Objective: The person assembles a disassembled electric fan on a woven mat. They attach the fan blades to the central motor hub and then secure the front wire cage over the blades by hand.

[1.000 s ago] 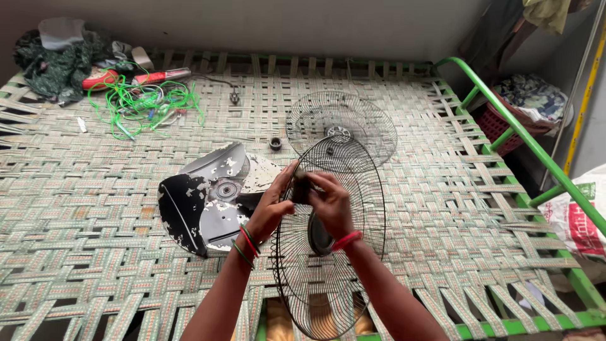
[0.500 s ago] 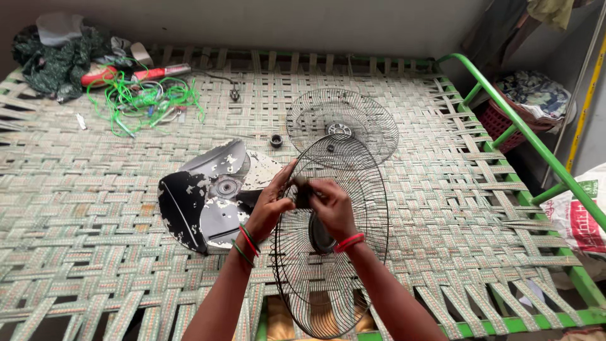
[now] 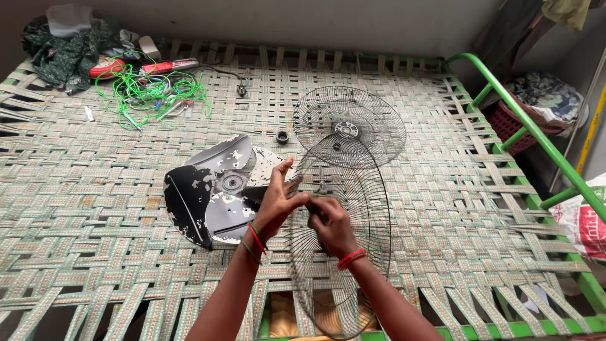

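1. The person holds a black wire fan guard [image 3: 344, 221] on edge over the near middle of the woven bed [image 3: 95, 189]. Against the frames of a second ago, the guard has turned so that it now reads narrower, closer to edge-on, and its dark centre disc no longer shows.

2. The left hand [image 3: 278, 203] has slid down and slightly right. Its fingers [image 3: 282, 172] are partly spread, thumb and forefinger pressed to the guard's left wires near the hub.

3. The right hand [image 3: 332, 226] has dropped lower with it. Its fingers are curled together on the wires at the middle of the guard; whether they pinch a small part there cannot be told, since the dark piece seen between the hands earlier is now hidden.

4. Judged from this, the work in hand sits at the guard's centre, and the turn of the guard looks like a change of grip rather than a setting down.

5. Nothing else has moved:
   - the second wire guard [image 3: 349, 125] lies flat just beyond
   - the peeling fan blade [image 3: 218, 192] lies left of the hands
   - a small black nut [image 3: 282, 136] sits between them
   - green wire [image 3: 148, 95] tangles at the far left
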